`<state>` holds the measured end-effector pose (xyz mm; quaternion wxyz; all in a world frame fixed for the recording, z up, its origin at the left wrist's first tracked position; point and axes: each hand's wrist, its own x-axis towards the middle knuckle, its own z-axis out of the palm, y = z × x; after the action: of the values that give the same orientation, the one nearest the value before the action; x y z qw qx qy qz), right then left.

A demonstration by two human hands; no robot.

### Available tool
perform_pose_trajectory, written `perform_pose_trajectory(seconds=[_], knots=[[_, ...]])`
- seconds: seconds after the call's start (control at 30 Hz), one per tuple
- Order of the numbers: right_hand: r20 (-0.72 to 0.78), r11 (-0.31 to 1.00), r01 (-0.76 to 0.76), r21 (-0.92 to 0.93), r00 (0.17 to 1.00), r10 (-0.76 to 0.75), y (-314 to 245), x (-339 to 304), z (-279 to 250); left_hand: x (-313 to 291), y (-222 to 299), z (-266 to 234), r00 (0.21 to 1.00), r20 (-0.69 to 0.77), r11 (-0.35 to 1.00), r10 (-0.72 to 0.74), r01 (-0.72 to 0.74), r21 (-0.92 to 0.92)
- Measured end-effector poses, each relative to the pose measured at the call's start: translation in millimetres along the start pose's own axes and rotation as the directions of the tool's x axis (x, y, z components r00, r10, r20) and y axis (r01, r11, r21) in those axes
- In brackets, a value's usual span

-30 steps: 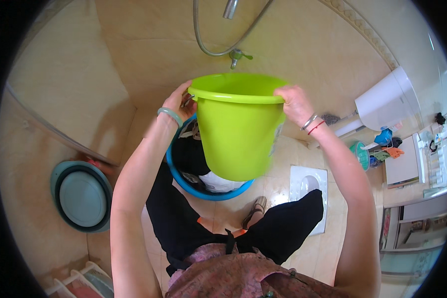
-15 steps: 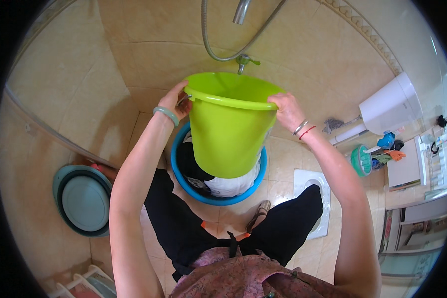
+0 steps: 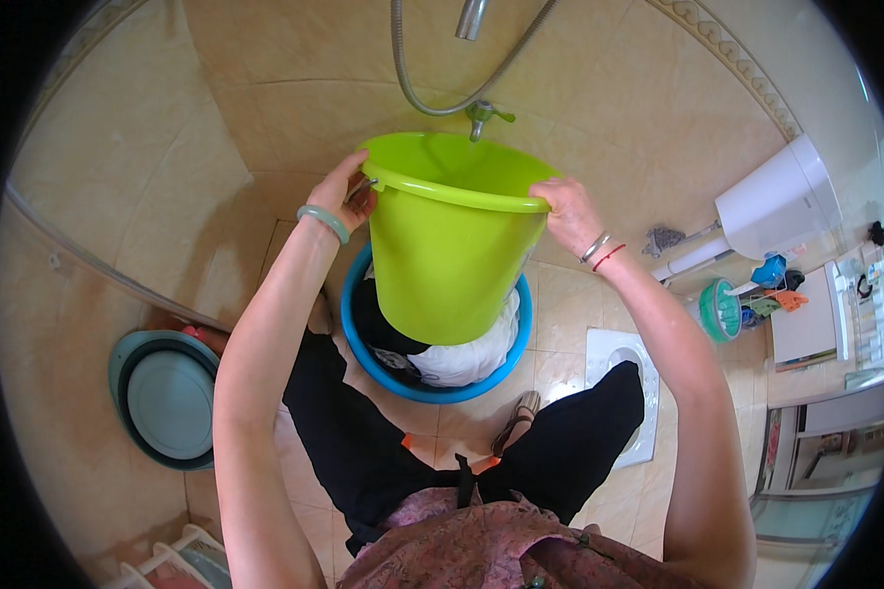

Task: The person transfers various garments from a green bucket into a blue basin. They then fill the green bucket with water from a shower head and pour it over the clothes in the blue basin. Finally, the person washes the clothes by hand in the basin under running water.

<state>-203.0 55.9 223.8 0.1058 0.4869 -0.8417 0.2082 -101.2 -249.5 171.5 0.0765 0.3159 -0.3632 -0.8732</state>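
Observation:
A lime-green bucket (image 3: 452,260) is held up by its rim between my two hands, its mouth tilted toward the wall. My left hand (image 3: 346,194) grips the rim's left side by the handle joint. On the right side, my right hand (image 3: 567,211) is closed over the rim. Below the bucket stands a blue basin (image 3: 437,395) on the floor, with white cloth (image 3: 467,361) and black cloth (image 3: 373,322) in it. A small tap (image 3: 478,120) with a green lever sits on the wall just beyond the bucket. The bucket's bottom inside is hidden from me.
A metal shower hose (image 3: 403,74) loops above the tap. To the left is a grey-blue collapsible basin (image 3: 170,402). On the right are a squat toilet (image 3: 599,353), a green-lined bin (image 3: 720,309) and a white cistern (image 3: 776,201). A white rack (image 3: 157,560) stands at the lower left.
The bucket and both hands have shifted slightly up in the picture, toward the tap. Both hands keep their hold on the rim.

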Motion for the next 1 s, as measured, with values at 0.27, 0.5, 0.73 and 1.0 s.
perform_pose_trajectory(seconds=[0.27, 0.5, 0.73, 1.0], knots=[[0.012, 0.999, -0.033, 0.024, 0.999, 0.032, 3, -1, -5, -3, 0, 7, 1.0, 0.007, 1.0, -0.015, 0.015, -0.001], [0.022, 1.0, -0.019, 0.013, 1.0, 0.019, 4, 0, -8, -2, 0, 5, 0.999, 0.023, 1.0, -0.029, 0.029, -0.007], [0.0, 1.0, -0.008, -0.027, 1.0, 0.008, 6, -4, -11, 4, -9, 6, 0.998, 0.036, 0.999, -0.05, 0.05, -0.021], [-0.011, 0.999, 0.003, -0.049, 1.0, -0.004, 6, -2, -11, 1, -7, 6, 0.997, 0.04, 0.997, -0.07, 0.072, -0.027]])
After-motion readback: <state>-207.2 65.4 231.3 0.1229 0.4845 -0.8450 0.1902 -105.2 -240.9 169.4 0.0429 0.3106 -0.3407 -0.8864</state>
